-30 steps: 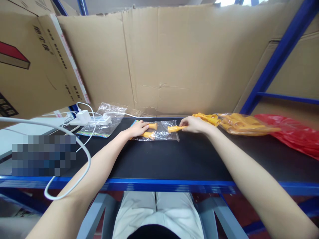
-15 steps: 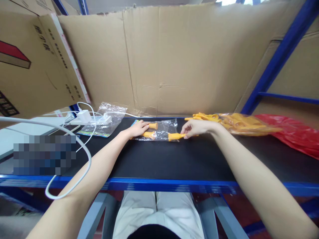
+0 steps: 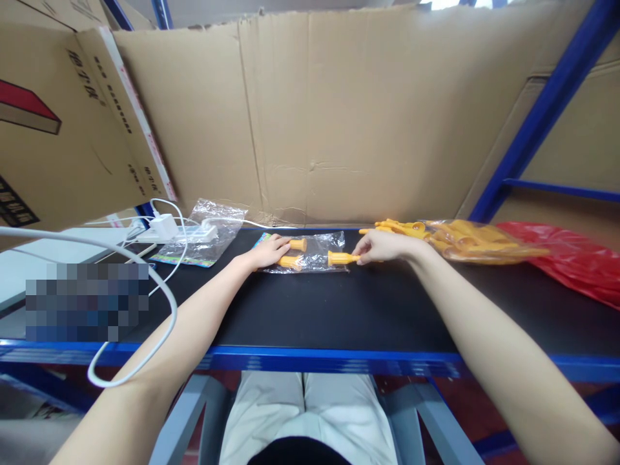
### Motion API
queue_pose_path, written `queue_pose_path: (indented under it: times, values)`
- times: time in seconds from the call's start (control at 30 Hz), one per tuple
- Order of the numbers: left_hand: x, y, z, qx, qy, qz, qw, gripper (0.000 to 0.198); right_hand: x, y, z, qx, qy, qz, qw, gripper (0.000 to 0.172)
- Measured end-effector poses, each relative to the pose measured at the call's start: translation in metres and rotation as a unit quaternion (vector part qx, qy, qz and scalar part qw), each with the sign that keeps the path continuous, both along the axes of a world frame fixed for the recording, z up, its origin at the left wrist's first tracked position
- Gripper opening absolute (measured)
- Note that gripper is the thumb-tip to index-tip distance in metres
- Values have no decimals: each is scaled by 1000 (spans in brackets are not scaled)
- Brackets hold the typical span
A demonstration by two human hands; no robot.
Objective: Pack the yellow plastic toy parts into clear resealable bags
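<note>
Your left hand (image 3: 270, 252) lies over the clear bag (image 3: 317, 243) at the middle of the bench (image 3: 310, 316), fingers slightly bent; whether it grips anything can't be told. Two pieces (image 3: 296, 245) poke out past its fingers. Your right hand (image 3: 371, 248) pinches the narrow end of a yellow handle (image 3: 341, 258), its wide end at the bag's right end; inside or on top is unclear. Far right sit a loose pile (image 3: 402, 228), a full bag (image 3: 477, 244) and red plastic (image 3: 569, 258).
</note>
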State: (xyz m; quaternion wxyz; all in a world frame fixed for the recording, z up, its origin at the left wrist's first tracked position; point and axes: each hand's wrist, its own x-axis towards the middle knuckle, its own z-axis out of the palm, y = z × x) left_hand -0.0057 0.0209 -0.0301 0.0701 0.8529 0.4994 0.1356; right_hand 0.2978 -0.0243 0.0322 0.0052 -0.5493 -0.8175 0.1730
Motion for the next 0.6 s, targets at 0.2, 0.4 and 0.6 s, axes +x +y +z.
queue_pose_path:
  times: [0.2,0.4,0.6]
  values:
    - [-3,3,-4,19,1,-6,1000,56,-15,-7,-5,-49,32,6,998,31]
    - [20,-25,21,173,-11,-115,978,40,-18,-6,-9,-53,36,17,998,36]
    - [72,-53,47,170,90,-281,940,43,-14,3,-17,-59,41,25,997,33]
